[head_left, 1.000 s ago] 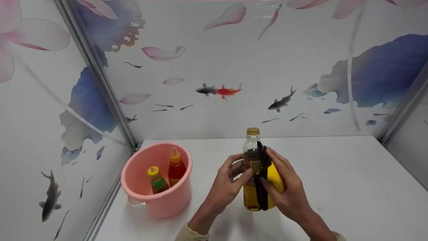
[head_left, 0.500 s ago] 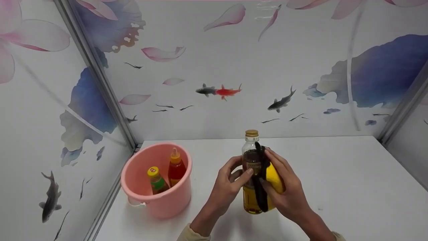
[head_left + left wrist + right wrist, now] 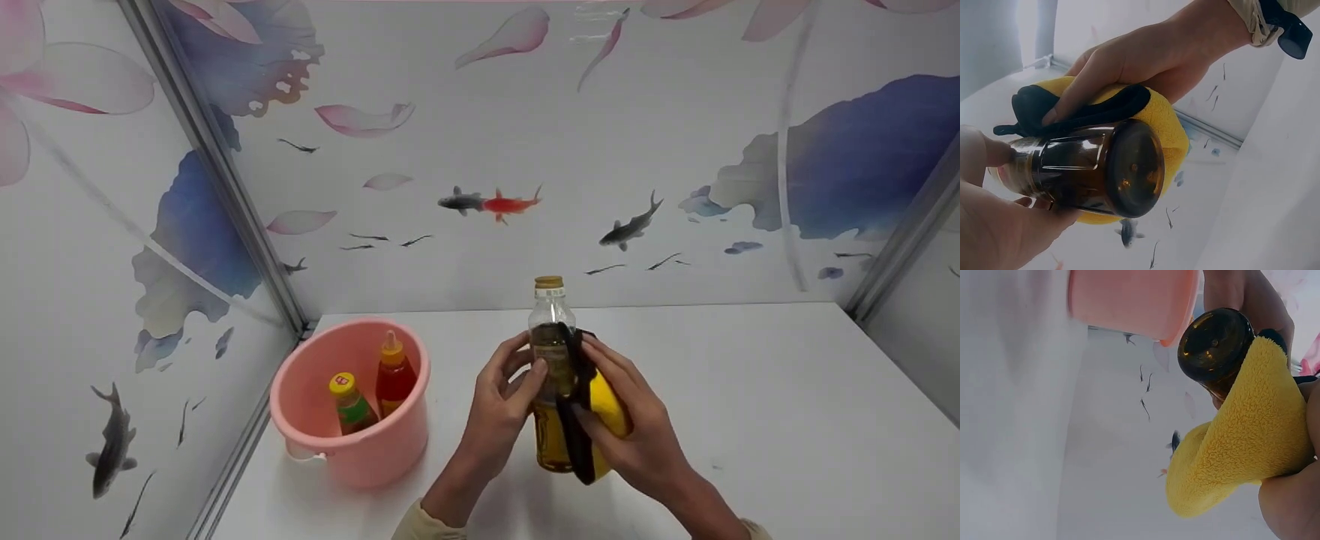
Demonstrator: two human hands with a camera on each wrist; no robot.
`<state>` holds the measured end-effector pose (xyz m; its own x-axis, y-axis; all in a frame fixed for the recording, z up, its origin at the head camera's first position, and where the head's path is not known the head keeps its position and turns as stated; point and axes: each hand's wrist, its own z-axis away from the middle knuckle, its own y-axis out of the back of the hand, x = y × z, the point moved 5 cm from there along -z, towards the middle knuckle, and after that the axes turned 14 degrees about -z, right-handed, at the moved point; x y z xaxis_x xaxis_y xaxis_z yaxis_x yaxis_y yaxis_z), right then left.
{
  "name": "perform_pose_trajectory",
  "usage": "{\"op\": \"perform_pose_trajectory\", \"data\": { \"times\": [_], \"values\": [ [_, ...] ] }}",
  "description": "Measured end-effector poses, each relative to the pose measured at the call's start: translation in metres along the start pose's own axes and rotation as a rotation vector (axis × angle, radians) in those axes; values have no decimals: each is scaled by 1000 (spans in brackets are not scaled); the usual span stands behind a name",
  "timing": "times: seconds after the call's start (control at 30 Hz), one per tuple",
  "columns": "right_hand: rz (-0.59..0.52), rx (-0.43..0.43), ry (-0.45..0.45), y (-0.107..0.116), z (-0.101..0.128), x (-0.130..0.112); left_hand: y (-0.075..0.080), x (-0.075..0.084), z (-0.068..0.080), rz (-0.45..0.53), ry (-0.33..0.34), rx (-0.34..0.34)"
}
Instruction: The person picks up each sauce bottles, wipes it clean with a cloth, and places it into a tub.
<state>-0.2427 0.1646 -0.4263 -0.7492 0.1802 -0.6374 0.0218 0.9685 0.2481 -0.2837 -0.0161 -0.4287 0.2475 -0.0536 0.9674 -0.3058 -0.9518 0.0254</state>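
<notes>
A glass bottle (image 3: 551, 442) of yellowish-brown liquid with a gold cap is held above the table, nearly upright in the head view. My left hand (image 3: 502, 405) grips it round its middle, thumb across the label. A yellow cloth (image 3: 609, 405) with a black side or edging is bunched in my right hand (image 3: 637, 427), which holds it against the bottle's right side. From the left wrist view the bottle's base (image 3: 1135, 169) shows, with the cloth (image 3: 1168, 126) behind it. In the right wrist view the cloth (image 3: 1241, 427) covers part of the bottle (image 3: 1213, 349).
A pink bucket (image 3: 390, 457) stands on the white table (image 3: 787, 420) to the left. Inside it are a yellow-capped bottle (image 3: 352, 409) with a green label and a red sauce bottle (image 3: 396, 379) with a nozzle. Printed panels stand behind and at the sides.
Both hands have shifted slightly left with the bottle and cloth. The bottle dipped a little, then rose. Its grip and the bucket look the same.
</notes>
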Motion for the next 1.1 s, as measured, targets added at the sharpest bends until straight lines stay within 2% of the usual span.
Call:
{"op": "perform_pose_trajectory", "data": {
  "times": [0.13,0.27,0.57,0.87,1.1],
  "values": [
    [-11,-28,23,-4,1,-2,4,2,0,78,-15,-4],
    [-22,-39,40,-4,2,-3,7,4,0,86,-28,4],
    [-22,-63,19,-5,3,-1,15,11,0,19,-65,68],
    [-84,-125,1,-8,4,2,27,20,3,-56,-89,144],
    [-91,-157,21,-11,6,4,41,33,7,-103,-109,156]
  ]
}}
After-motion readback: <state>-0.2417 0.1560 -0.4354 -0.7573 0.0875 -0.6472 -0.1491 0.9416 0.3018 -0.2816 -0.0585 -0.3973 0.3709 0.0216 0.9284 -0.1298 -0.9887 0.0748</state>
